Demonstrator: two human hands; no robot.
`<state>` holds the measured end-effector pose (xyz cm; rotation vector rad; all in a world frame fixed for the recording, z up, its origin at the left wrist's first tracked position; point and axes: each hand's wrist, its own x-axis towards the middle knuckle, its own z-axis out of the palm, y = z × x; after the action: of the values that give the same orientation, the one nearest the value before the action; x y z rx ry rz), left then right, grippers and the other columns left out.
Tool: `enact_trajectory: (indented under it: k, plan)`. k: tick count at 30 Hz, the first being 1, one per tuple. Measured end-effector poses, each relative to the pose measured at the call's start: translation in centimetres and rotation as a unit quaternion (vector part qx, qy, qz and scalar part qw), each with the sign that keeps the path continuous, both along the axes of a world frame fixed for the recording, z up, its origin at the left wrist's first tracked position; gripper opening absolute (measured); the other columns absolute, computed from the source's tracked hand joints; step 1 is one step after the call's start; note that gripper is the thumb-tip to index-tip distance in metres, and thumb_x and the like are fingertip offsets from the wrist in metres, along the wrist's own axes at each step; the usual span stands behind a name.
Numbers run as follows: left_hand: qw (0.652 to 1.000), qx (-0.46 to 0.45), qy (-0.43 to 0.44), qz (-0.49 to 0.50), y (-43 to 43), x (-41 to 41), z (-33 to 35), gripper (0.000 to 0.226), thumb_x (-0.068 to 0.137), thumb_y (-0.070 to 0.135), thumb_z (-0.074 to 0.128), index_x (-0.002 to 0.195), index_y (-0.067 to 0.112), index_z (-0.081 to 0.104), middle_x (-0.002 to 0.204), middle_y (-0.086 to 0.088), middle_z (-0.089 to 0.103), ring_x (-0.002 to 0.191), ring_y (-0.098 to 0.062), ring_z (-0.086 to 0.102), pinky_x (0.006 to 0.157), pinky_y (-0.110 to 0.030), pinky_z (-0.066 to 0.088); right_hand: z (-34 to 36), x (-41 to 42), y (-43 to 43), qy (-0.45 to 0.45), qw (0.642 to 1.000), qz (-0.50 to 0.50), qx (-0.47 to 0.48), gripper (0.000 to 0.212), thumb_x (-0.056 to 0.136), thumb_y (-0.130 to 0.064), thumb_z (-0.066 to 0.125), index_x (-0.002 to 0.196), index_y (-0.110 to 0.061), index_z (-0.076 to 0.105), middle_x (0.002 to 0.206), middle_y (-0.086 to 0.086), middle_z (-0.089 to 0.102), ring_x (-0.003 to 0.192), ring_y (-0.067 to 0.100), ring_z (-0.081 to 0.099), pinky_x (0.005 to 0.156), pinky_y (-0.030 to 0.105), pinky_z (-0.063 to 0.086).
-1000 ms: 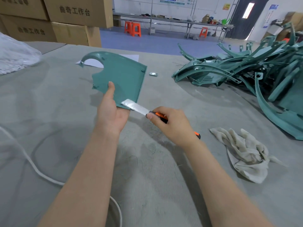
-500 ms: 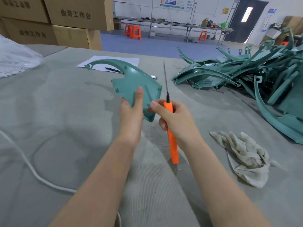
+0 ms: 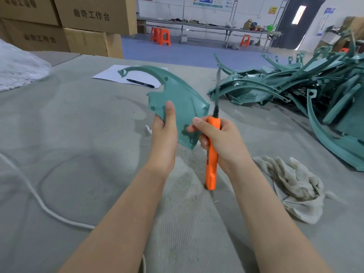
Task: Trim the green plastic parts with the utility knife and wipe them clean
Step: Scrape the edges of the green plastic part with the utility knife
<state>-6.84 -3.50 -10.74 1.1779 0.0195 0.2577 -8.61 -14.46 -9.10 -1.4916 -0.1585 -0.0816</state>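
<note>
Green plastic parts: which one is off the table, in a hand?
The flat hooked part, gripped by the left hand; the others lie in a pile at the right.

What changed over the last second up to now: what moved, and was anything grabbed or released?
The left hand has turned the green part in its grip. The right hand swung the utility knife from lying across the part's lower edge to standing blade-up beside its right edge. Nothing was taken or let go. The rag, pile of green parts, paper and pen stayed put.
</note>
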Motion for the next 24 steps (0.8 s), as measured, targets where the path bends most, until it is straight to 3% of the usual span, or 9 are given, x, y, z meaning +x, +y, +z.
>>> enact_trajectory:
  k: [4, 6, 9, 11, 13, 16, 18, 20, 24]
  plan:
    - [0.996, -0.084, 0.029, -0.011, 1.3, 0.7, -0.3, 0.027, 0.102, 0.037, 0.04, 0.125, 0.03, 0.052, 0.116, 0.01, 0.068, 0.101, -0.008, 0.067, 0.082, -0.027, 0.057, 0.3, 0.5, -1.8, 0.009, 0.993, -0.111, -0.038, 0.029, 0.092, -0.018, 0.064, 0.066, -0.011, 0.054, 0.052, -0.003, 0.059, 0.04, 0.008, 0.04, 0.042, 0.019, 0.034]
    - [0.993, -0.114, 0.034, -0.013, 1.8, 0.9, -0.2, 0.021, 0.102, 0.035, 0.041, 0.118, 0.032, 0.055, 0.106, 0.014, 0.07, 0.091, -0.003, 0.069, 0.073, -0.024, 0.058, 0.3, 0.6, -2.4, 0.027, 0.99, -0.133, -0.04, 0.031, 0.091, -0.022, 0.065, 0.067, -0.011, 0.051, 0.05, -0.001, 0.054, 0.041, 0.01, 0.041, 0.042, 0.02, 0.036]
    - [0.989, -0.144, 0.038, -0.005, 2.3, 0.9, -0.2, 0.017, 0.101, 0.035, 0.045, 0.111, 0.032, 0.058, 0.097, 0.015, 0.071, 0.084, -0.003, 0.07, 0.066, -0.023, 0.057, 0.2, 0.7, -2.6, 0.04, 0.987, -0.142, -0.066, 0.021, 0.092, -0.018, 0.063, 0.076, -0.01, 0.053, 0.063, 0.001, 0.059, 0.041, 0.008, 0.042, 0.045, 0.02, 0.038]
    - [0.987, -0.154, 0.036, -0.002, 2.4, 1.0, -0.2, 0.015, 0.101, 0.034, 0.046, 0.108, 0.032, 0.059, 0.095, 0.015, 0.072, 0.084, -0.004, 0.071, 0.063, -0.023, 0.056, 0.2, 0.6, -2.4, 0.042, 0.988, -0.13, -0.073, 0.007, 0.092, -0.007, 0.061, 0.093, -0.01, 0.055, 0.08, 0.003, 0.063, 0.043, 0.009, 0.043, 0.048, 0.021, 0.038]
    - [0.987, -0.156, 0.035, -0.005, 2.4, 0.9, -0.1, 0.016, 0.101, 0.033, 0.046, 0.109, 0.031, 0.06, 0.096, 0.014, 0.073, 0.085, -0.005, 0.071, 0.063, -0.023, 0.055, 0.1, 0.5, -2.1, 0.042, 0.989, -0.113, -0.081, 0.022, 0.091, -0.004, 0.06, 0.11, -0.01, 0.051, 0.081, 0.001, 0.059, 0.047, 0.012, 0.042, 0.048, 0.022, 0.037]
    - [0.99, -0.138, 0.021, -0.023, 2.2, 0.7, 0.0, 0.023, 0.102, 0.032, 0.043, 0.12, 0.028, 0.057, 0.108, 0.01, 0.071, 0.095, -0.007, 0.07, 0.073, -0.027, 0.058, 0.0, 0.3, -1.3, 0.022, 0.989, -0.101, -0.103, 0.031, 0.088, -0.019, 0.068, 0.114, -0.012, 0.051, 0.068, -0.003, 0.049, 0.047, 0.011, 0.04, 0.045, 0.019, 0.035]
    - [0.991, -0.123, 0.011, -0.044, 1.9, 0.5, 0.3, 0.03, 0.103, 0.031, 0.04, 0.13, 0.024, 0.052, 0.119, 0.004, 0.068, 0.103, -0.013, 0.068, 0.085, -0.032, 0.057, 0.0, 0.0, -0.6, 0.015, 0.993, -0.069, -0.089, 0.038, 0.084, -0.022, 0.073, 0.115, -0.015, 0.052, 0.069, -0.007, 0.054, 0.044, 0.004, 0.043, 0.044, 0.015, 0.035]
    - [0.991, -0.116, 0.006, -0.066, 1.5, 0.2, 0.6, 0.036, 0.104, 0.03, 0.037, 0.136, 0.019, 0.047, 0.125, -0.002, 0.065, 0.108, -0.019, 0.066, 0.088, -0.035, 0.056, -0.4, -0.1, 0.3, 0.008, 0.994, -0.043, -0.1, 0.047, 0.08, -0.02, 0.078, 0.118, -0.016, 0.051, 0.075, -0.008, 0.06, 0.047, -0.003, 0.05, 0.048, 0.013, 0.039]
    - [0.988, -0.113, 0.012, -0.107, 1.0, -0.1, 0.8, 0.036, 0.104, 0.029, 0.037, 0.134, 0.014, 0.049, 0.122, -0.006, 0.067, 0.106, -0.022, 0.067, 0.079, -0.031, 0.058, -0.8, 0.5, 0.7, 0.004, 0.981, -0.121, -0.152, 0.051, 0.076, -0.028, 0.08, 0.115, -0.022, 0.049, 0.091, 0.0, 0.067, 0.076, 0.015, 0.062, 0.075, 0.035, 0.052]
